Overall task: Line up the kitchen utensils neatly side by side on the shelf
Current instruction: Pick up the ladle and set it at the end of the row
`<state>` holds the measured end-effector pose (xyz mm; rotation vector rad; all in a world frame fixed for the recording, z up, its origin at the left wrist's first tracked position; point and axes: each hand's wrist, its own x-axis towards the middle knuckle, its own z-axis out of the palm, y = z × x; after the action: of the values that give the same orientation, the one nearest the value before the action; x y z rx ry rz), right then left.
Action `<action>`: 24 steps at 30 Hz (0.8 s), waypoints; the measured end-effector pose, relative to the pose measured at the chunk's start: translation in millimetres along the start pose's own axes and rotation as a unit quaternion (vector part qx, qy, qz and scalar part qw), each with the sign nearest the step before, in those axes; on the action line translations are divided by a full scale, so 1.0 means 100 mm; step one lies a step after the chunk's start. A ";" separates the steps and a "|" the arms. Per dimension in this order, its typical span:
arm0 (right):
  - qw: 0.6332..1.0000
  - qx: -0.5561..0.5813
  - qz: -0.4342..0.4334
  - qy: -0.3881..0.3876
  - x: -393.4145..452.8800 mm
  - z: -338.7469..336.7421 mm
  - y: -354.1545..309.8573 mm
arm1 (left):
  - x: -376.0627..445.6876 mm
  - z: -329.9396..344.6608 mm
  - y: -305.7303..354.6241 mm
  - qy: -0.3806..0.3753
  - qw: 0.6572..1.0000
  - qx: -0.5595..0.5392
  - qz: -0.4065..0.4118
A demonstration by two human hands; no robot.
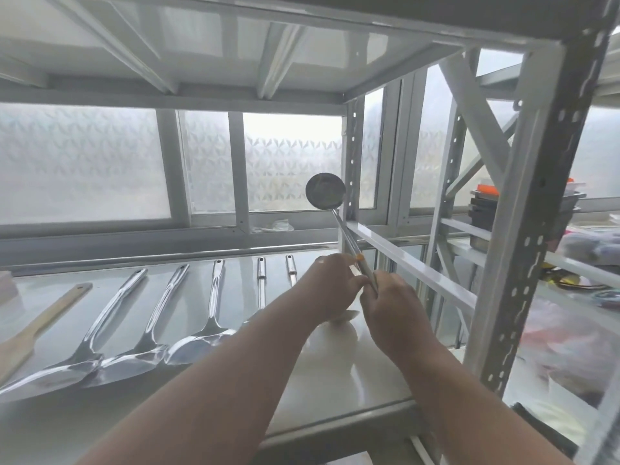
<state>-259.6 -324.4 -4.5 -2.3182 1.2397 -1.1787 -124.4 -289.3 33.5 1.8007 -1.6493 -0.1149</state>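
Note:
A steel ladle (324,195) stands nearly upright above the right part of the steel shelf (352,374), bowl up. My right hand (391,305) grips its handle low down. My left hand (330,286) pinches the same handle just beside it. On the shelf to the left lie a wooden spatula (32,325), three large steel spoons (110,317) (157,317) (209,317) and two more steel utensils (261,283) (291,268), side by side with handles pointing away. My left forearm hides the heads of the last two.
A white rail (412,263) and a perforated post (523,250) bound the shelf on the right. Frosted windows (84,166) stand behind. A neighbouring rack at right holds dark stacked trays (486,209) and bags (570,330). The upper shelf's underside (268,48) is close overhead.

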 end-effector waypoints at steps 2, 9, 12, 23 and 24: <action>1.000 0.003 0.009 -0.004 0.00 0.01 0.02 | -0.01 0.06 -0.08 -0.019 0.998 0.053 0.000; 0.996 -0.064 0.054 -0.039 -0.02 0.07 0.11 | -0.10 0.09 -0.14 -0.097 0.990 0.102 0.018; 0.994 -0.077 0.062 -0.047 0.00 0.08 0.15 | -0.17 0.07 -0.16 -0.111 0.990 0.082 0.013; 0.992 -0.092 0.071 -0.041 -0.02 0.06 0.10 | -0.33 -0.05 -0.04 -0.162 0.979 0.116 -0.039; 0.992 -0.093 0.072 -0.038 -0.02 0.06 0.10 | -0.35 -0.05 -0.03 -0.163 0.979 0.115 -0.048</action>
<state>-261.2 -329.6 -14.8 -2.3304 1.5176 -0.9552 -125.7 -255.3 22.8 2.1261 -1.8629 -0.2864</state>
